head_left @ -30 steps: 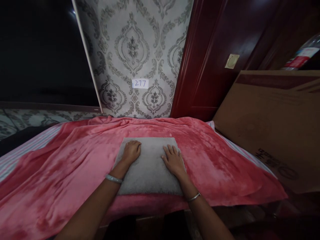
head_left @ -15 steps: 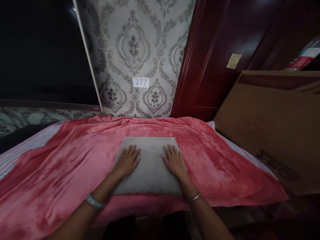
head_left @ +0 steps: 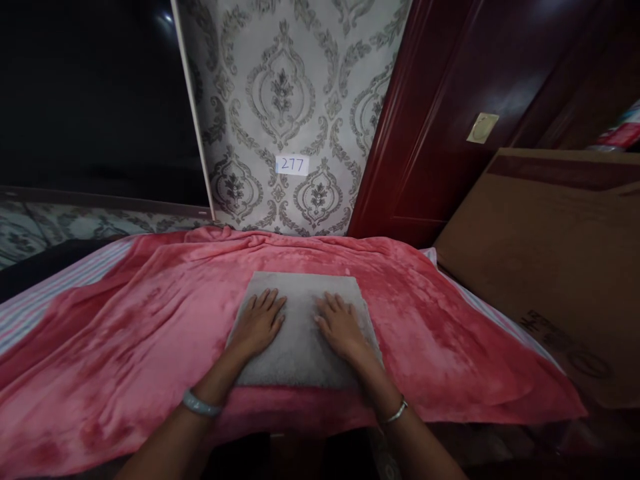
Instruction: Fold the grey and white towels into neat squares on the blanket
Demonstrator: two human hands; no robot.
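A grey, fuzzy square cloth (head_left: 303, 363) lies flat on a pink plush blanket (head_left: 170, 320). My left hand (head_left: 259, 325) rests palm down on the cloth's left side, fingers apart. On the right part of the cloth lies my right hand (head_left: 343, 328), also palm down with its fingers spread and slightly blurred. Neither hand grips anything. The parts of the cloth beneath both palms are hidden.
A large cardboard box (head_left: 555, 253) stands at the right, with a bottle (head_left: 623, 130) behind its top edge. At the back left is a dark television screen (head_left: 95, 100). A paper marked 277 (head_left: 292, 165) sticks to the patterned wall. Striped fabric (head_left: 75, 280) shows under the blanket.
My right hand has slid inward over the cloth, toward my left hand. My left hand stays at the cloth's left side. The whole view has shifted and tilted slightly.
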